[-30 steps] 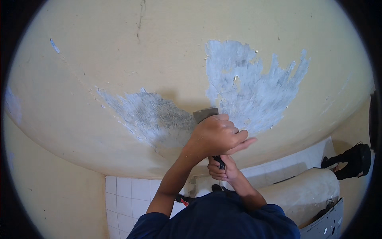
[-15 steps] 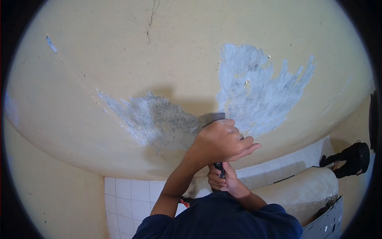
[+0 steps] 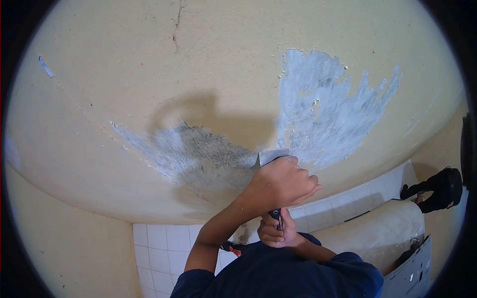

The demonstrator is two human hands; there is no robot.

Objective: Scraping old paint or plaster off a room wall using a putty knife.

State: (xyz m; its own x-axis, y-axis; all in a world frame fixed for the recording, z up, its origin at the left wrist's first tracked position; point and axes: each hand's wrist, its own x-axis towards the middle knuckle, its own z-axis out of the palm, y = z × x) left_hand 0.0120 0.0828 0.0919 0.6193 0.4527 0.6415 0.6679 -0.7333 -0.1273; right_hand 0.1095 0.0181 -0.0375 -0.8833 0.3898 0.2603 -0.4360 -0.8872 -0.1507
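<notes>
I hold a scraper with a wide flat metal blade and a dark handle in both hands. Closed around its upper part, just below the blade, is my left hand; it hides the middle of the tool. Lower down, my right hand wraps the handle end. The blade is at the yellowish wall, between two bare patches. One grey-white patch spreads to the right with ragged edges; the other patch, partly in shadow, lies to the left. Whether the blade edge touches the wall, I cannot tell.
White floor tiles run along the wall's base. At the right stand a rounded beige surface, a grey panel and a dark object. A crack runs down the upper wall.
The blade has shifted slightly down against the wall and tilted, showing a brighter face. My left hand's outstretched finger has curled in. The shadow on the wall has changed shape, and the view has moved a little.
</notes>
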